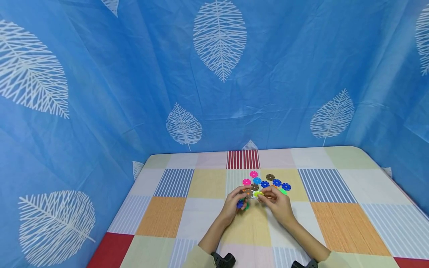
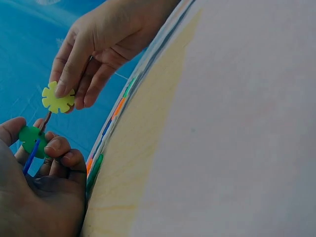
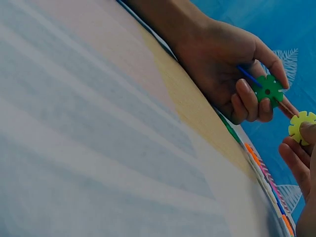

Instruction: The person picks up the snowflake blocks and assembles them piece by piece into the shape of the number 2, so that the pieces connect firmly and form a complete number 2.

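My left hand holds a small cluster of notched plastic discs above the table. Within it are a green disc, a blue disc seen edge-on in the left wrist view, and a brown disc slotted into the green one. Thumb and fingers of my right hand pinch a yellow notched disc, whose lower edge is right at the brown disc's upper end. In the right wrist view the green disc lies between my left thumb and fingers, and the yellow disc is partly covered by my right thumb.
Beyond my hands, several loose discs lie on the patchwork tablecloth: pink, light blue, brown, dark blue and green ones. A blue leaf-patterned curtain hangs behind the table.
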Demonstrator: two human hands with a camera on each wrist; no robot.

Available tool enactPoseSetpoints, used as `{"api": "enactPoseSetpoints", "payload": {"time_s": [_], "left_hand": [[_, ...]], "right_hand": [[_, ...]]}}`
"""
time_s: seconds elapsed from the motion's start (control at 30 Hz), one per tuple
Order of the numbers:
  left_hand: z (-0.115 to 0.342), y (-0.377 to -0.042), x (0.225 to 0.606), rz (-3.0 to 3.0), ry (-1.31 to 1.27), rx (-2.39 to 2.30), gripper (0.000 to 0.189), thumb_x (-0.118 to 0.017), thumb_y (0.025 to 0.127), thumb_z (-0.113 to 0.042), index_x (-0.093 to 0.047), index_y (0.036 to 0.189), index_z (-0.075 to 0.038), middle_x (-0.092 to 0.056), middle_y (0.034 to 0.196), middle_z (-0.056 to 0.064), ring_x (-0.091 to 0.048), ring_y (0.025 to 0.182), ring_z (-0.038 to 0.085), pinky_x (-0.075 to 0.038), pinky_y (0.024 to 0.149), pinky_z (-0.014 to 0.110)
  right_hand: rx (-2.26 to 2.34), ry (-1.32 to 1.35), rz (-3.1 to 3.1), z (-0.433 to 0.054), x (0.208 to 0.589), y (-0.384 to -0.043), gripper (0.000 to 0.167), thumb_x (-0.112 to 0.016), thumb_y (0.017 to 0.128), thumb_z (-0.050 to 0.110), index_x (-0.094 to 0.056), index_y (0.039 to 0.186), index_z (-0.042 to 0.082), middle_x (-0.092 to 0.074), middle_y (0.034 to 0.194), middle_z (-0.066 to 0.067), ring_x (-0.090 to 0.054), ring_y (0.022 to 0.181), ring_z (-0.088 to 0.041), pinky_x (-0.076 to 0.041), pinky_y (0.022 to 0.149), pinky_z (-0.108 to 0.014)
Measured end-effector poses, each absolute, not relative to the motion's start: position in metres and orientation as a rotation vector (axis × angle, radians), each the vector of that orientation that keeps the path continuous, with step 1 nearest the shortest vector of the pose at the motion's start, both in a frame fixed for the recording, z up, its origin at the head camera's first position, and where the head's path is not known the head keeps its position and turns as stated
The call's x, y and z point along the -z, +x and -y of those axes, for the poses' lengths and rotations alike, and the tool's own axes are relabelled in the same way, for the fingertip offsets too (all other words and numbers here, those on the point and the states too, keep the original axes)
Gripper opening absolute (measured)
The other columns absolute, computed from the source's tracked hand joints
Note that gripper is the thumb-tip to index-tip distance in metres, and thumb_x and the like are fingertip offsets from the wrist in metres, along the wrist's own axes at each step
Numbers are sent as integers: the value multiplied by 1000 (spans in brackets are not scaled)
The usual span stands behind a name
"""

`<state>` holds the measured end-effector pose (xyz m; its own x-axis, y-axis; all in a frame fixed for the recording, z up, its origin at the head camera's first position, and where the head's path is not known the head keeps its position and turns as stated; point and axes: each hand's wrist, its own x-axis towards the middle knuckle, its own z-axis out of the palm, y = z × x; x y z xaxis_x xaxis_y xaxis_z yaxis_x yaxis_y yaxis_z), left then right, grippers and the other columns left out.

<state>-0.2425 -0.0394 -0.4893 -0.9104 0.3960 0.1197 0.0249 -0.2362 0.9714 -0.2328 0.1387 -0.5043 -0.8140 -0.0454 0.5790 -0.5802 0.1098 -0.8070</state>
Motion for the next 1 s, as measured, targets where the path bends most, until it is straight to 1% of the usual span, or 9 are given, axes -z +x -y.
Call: {"api": "enactPoseSetpoints", "payload": {"time_s": [0.13,0.27,0.5,0.7,0.77,0.87,1.0], "left_hand": [[39,-243,487,-1779,512,-2217,35,-39,94,0,-44,125,15,-47,81,3,-41,63,9,-34,48,15],[39,-243,487,-1785,519,-2209,35,-38,94,-1,-43,125,16,-47,81,2,-41,63,9,-34,48,15],[38,-243,490,-1771,499,-2237,35,-39,93,-1,-45,122,17,-49,78,2,-41,60,7,-34,46,15],[39,-244,496,-1835,535,-2217,33,-40,98,-6,-49,120,17,-51,76,4,-43,54,5,-38,47,14],[39,-244,497,-1866,543,-2223,32,-43,97,-7,-52,117,17,-52,75,6,-43,52,5,-40,48,14],[39,-244,497,-1900,486,-2258,29,-49,95,-7,-57,106,19,-57,72,9,-45,50,5,-40,49,14],[38,-242,496,-1909,387,-2285,28,-53,93,-7,-61,95,19,-60,68,9,-47,49,5,-40,49,15]], "right_hand": [[-1771,614,1963,-141,516,-239,18,-65,76,-16,-60,90,-6,-65,78,-19,-66,67,-20,-55,59,-28],[-1763,617,1966,-142,517,-240,16,-66,77,-13,-61,89,-4,-66,78,-18,-67,68,-18,-55,59,-28],[-1678,658,1990,-139,510,-234,18,-65,74,-18,-62,87,-6,-65,78,-19,-67,69,-22,-55,61,-27],[-1474,703,2038,-135,494,-224,20,-69,69,-19,-62,82,-5,-66,76,-15,-66,68,-25,-55,62,-25],[-1400,723,2038,-134,492,-222,22,-70,67,-20,-63,80,-3,-66,76,-14,-66,67,-26,-55,62,-24],[-1324,764,2019,-134,490,-222,25,-71,64,-21,-63,78,-3,-67,75,-13,-66,65,-26,-55,61,-22],[-1290,808,1994,-133,489,-223,24,-71,63,-21,-63,78,-3,-67,74,-14,-66,65,-28,-54,61,-21]]}}
